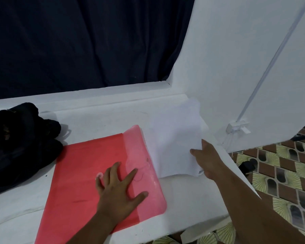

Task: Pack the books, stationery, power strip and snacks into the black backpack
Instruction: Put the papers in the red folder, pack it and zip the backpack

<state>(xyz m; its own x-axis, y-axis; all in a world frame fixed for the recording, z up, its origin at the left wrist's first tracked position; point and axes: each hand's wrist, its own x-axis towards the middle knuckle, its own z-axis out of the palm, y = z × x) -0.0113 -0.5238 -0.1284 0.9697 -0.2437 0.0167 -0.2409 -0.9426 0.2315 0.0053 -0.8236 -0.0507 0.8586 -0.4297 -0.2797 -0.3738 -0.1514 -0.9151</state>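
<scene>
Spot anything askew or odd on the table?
Little stands out. The red folder lies skewed with its flap open under the flat left hand; the right hand grips the white paper stack. The black backpack sits slumped.

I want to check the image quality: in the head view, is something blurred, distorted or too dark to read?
Head view: wide-angle bending curves the table edge and wall lines; the black backpack is a dark mass with almost no detail; the white paper stack is washed out against the white surface; soft shadows lie under the left hand on the red folder.
</scene>
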